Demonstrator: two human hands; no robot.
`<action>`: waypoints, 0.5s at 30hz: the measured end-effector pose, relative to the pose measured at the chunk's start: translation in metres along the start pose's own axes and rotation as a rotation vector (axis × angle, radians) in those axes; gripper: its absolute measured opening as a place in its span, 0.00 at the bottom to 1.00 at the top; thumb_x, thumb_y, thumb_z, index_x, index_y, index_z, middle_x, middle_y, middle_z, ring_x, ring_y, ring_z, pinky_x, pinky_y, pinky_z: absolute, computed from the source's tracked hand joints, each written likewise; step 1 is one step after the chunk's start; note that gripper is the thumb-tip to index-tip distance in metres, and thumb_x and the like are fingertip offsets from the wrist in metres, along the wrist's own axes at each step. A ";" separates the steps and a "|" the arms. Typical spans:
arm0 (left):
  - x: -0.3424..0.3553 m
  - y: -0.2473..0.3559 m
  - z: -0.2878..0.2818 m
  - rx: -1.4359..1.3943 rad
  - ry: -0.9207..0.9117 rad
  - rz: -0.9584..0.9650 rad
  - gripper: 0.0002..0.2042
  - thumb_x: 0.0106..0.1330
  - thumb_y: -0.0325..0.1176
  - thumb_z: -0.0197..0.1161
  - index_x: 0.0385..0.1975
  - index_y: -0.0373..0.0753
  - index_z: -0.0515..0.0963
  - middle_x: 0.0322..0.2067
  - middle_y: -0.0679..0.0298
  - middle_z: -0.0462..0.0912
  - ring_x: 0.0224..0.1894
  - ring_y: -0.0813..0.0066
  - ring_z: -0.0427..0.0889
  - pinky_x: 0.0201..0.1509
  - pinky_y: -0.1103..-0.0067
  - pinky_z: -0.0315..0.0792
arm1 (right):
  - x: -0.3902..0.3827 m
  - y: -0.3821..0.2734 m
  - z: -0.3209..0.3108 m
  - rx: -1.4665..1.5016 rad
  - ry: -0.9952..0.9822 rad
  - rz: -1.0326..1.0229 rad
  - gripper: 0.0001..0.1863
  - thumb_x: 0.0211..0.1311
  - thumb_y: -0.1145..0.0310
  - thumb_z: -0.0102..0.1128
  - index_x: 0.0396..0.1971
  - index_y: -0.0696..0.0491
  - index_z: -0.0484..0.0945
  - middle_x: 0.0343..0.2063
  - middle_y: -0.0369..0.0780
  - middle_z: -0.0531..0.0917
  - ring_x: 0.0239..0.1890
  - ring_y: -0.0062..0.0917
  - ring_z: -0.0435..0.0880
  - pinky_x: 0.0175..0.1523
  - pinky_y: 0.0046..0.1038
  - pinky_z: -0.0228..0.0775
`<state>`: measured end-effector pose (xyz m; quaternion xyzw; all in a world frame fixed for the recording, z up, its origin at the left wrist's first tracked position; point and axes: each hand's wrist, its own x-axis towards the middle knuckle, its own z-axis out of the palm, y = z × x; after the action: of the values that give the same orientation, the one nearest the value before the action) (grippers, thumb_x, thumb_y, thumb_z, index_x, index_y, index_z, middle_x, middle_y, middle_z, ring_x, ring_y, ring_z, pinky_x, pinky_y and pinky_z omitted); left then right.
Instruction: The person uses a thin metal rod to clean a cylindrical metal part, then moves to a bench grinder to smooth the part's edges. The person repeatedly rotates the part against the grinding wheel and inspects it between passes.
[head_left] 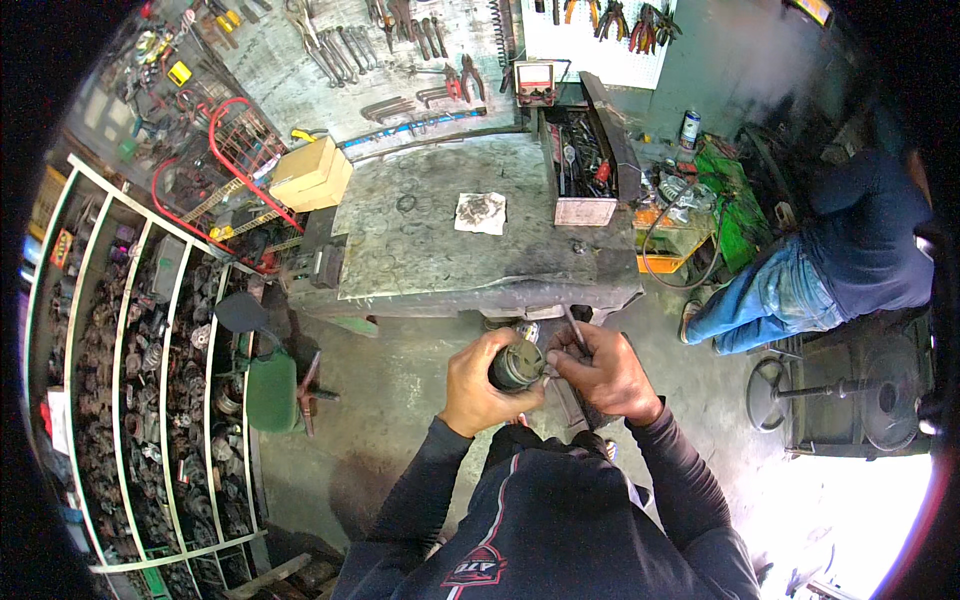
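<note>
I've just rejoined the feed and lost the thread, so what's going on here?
The person's left hand holds a round cylindrical part, while the right hand grips a thin rod close beside it; whether the rod touches the part is unclear. Both hands are in front of the workbench, which bears a stained white sheet and an open toolbox. Another person is off to the right.

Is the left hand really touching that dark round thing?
Touching. The head view shows the left hand curled around the dark round thing, with no gap at its side.
</note>
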<state>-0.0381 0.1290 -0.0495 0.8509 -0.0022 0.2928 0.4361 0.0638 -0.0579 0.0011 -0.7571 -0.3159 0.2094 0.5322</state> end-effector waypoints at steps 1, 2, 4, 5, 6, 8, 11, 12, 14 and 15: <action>0.000 0.001 0.001 0.010 -0.013 0.000 0.29 0.40 0.35 0.83 0.45 0.39 0.78 0.38 0.58 0.86 0.39 0.61 0.89 0.46 0.70 0.81 | -0.002 0.000 -0.001 0.049 -0.001 0.007 0.15 0.64 0.67 0.67 0.45 0.61 0.82 0.29 0.51 0.85 0.30 0.34 0.84 0.42 0.36 0.76; 0.000 0.002 0.002 0.020 -0.025 0.000 0.30 0.40 0.36 0.83 0.45 0.39 0.78 0.38 0.58 0.87 0.40 0.62 0.89 0.46 0.70 0.82 | -0.004 0.001 -0.003 0.039 0.004 0.002 0.15 0.65 0.67 0.67 0.45 0.61 0.81 0.30 0.50 0.85 0.31 0.33 0.84 0.42 0.35 0.76; -0.001 0.006 0.006 0.037 -0.041 -0.006 0.30 0.40 0.36 0.84 0.45 0.39 0.79 0.38 0.58 0.87 0.40 0.64 0.90 0.47 0.71 0.82 | -0.008 0.005 -0.006 0.016 0.017 -0.005 0.15 0.65 0.67 0.66 0.45 0.61 0.80 0.32 0.49 0.86 0.33 0.31 0.84 0.43 0.35 0.75; -0.001 0.008 0.008 0.045 -0.044 -0.010 0.30 0.40 0.36 0.84 0.45 0.39 0.78 0.38 0.58 0.87 0.40 0.64 0.90 0.47 0.71 0.82 | -0.011 0.006 -0.007 0.018 0.025 -0.008 0.14 0.66 0.67 0.66 0.45 0.61 0.80 0.32 0.49 0.86 0.33 0.31 0.84 0.43 0.35 0.75; -0.001 0.010 0.011 0.053 -0.047 -0.014 0.29 0.41 0.36 0.84 0.45 0.39 0.78 0.38 0.58 0.87 0.40 0.64 0.90 0.47 0.71 0.82 | -0.014 0.006 -0.009 0.018 0.034 -0.011 0.14 0.66 0.67 0.66 0.45 0.61 0.81 0.32 0.48 0.86 0.33 0.30 0.84 0.43 0.35 0.75; -0.001 0.012 0.016 0.055 -0.063 -0.043 0.29 0.41 0.36 0.83 0.45 0.39 0.78 0.38 0.58 0.87 0.39 0.64 0.90 0.47 0.72 0.82 | -0.017 0.010 -0.012 0.028 0.101 -0.006 0.13 0.67 0.67 0.66 0.44 0.61 0.81 0.31 0.46 0.86 0.33 0.29 0.84 0.42 0.34 0.75; -0.005 0.012 0.018 0.039 -0.081 -0.083 0.29 0.42 0.36 0.83 0.46 0.39 0.78 0.38 0.57 0.87 0.39 0.62 0.89 0.46 0.70 0.81 | -0.020 0.019 -0.027 0.062 0.225 0.068 0.12 0.68 0.67 0.66 0.42 0.60 0.81 0.29 0.38 0.84 0.33 0.21 0.79 0.41 0.29 0.73; -0.008 0.011 0.017 0.030 -0.090 -0.096 0.29 0.43 0.37 0.83 0.46 0.39 0.78 0.38 0.57 0.87 0.39 0.61 0.89 0.45 0.70 0.81 | -0.021 0.020 -0.035 0.072 0.238 0.135 0.11 0.69 0.67 0.66 0.42 0.60 0.82 0.29 0.32 0.83 0.35 0.15 0.76 0.42 0.24 0.72; -0.014 0.009 0.016 0.012 -0.070 -0.088 0.29 0.44 0.36 0.83 0.47 0.39 0.78 0.38 0.56 0.87 0.39 0.63 0.89 0.45 0.71 0.81 | -0.020 0.024 -0.042 -0.021 0.231 0.099 0.11 0.70 0.68 0.66 0.43 0.61 0.83 0.29 0.33 0.83 0.34 0.15 0.76 0.42 0.24 0.72; -0.016 0.009 0.017 -0.003 -0.061 -0.080 0.29 0.44 0.36 0.83 0.47 0.38 0.78 0.38 0.56 0.87 0.39 0.64 0.89 0.46 0.71 0.81 | -0.021 0.029 -0.039 -0.024 0.229 0.085 0.11 0.70 0.67 0.65 0.44 0.61 0.83 0.29 0.33 0.84 0.34 0.15 0.76 0.42 0.24 0.72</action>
<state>-0.0451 0.1068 -0.0581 0.8582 0.0180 0.2489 0.4486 0.0817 -0.1063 -0.0133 -0.7951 -0.2232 0.1399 0.5463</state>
